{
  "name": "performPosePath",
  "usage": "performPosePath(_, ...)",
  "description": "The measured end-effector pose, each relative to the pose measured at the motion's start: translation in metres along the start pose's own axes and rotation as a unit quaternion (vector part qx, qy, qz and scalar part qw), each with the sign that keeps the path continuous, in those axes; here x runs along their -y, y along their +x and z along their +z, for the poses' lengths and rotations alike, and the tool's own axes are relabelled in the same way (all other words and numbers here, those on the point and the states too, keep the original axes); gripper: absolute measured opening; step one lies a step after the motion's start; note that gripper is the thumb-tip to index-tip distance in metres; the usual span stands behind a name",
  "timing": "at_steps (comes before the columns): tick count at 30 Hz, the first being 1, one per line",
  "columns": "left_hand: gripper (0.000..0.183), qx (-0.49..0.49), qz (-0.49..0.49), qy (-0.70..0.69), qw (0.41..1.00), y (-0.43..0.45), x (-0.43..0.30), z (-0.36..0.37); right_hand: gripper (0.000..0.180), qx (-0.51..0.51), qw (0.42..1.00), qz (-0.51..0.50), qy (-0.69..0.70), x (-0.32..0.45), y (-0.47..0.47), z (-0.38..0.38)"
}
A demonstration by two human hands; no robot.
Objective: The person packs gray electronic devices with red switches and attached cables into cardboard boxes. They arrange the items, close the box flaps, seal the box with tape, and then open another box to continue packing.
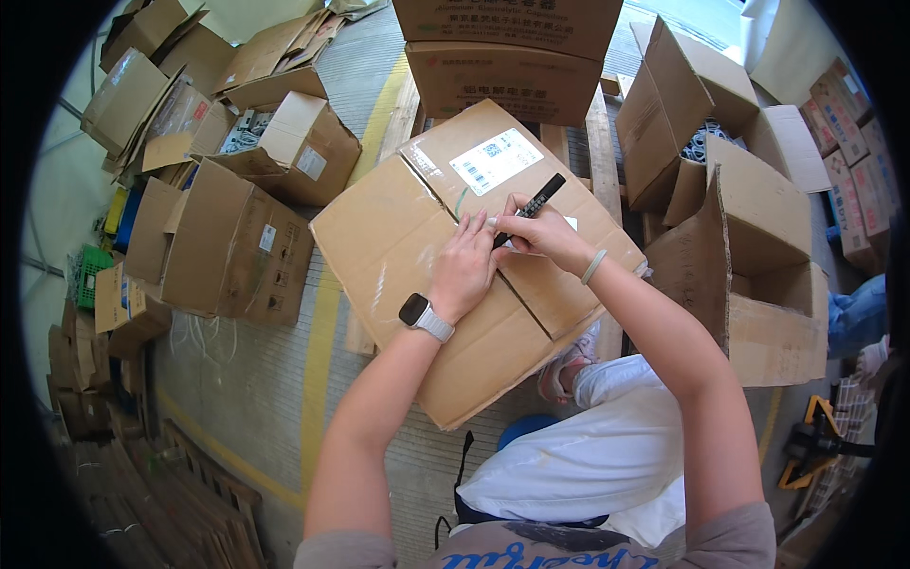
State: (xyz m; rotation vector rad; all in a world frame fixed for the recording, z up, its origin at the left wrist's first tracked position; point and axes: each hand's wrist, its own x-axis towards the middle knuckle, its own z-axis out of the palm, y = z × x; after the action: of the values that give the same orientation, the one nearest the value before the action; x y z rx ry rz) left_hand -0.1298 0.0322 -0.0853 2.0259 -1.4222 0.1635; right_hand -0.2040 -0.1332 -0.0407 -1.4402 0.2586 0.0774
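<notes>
A closed cardboard box [384, 249] lies before me, turned at an angle, its flap seam running across the top. Between the fingers of my right hand [544, 231] is a black marker pen [542, 195], its lower end near the seam. My left hand [463, 267] rests flat on the lid, its fingertips next to the right hand. A white printed label [496, 162] is stuck near the far edge of the box. Beside it shows a short green mark [461, 200]. A second white label [571, 223] is partly covered by my right hand.
Printed cartons [505, 82] are stacked just beyond, on a wooden pallet [604, 156]. Open cardboard boxes stand at the left [234, 242] and right [764, 327], some with cables [707, 139] inside. A pallet jack handle [810, 441] and a person's blue-clad leg [857, 316] are at far right.
</notes>
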Motion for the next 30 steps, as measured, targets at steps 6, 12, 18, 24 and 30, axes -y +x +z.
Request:
performPosePath(6, 0.028, -0.023, 0.009, 0.045, 0.999, 0.001, -0.010, -0.003, 0.023, 0.034, 0.999, -0.002, -0.031, 0.013, 0.003, -0.008)
performPosePath(12, 0.028, -0.036, 0.020, 0.030, 0.999, 0.005, -0.009, 0.002, 0.022, 0.039, 0.996, 0.016, 0.082, -0.015, 0.023, -0.021)
performPosePath(18, 0.032, -0.031, 0.007, 0.043, 0.999, 0.002, -0.008, 0.007, 0.027, -0.081, 0.982, 0.093, 0.141, 0.047, 0.018, -0.007)
performPosePath(24, 0.034, -0.028, 0.005, 0.052, 0.998, 0.007, -0.011, 0.004, 0.019, -0.257, 0.931, -0.247, 0.074, 0.102, -0.037, -0.129)
performPosePath(30, 0.034, -0.017, 0.029, 0.081, 0.996, 0.007, -0.005, 0.004, 0.021, -0.363, 0.817, -0.328, -0.306, 0.022, -0.075, -0.141)
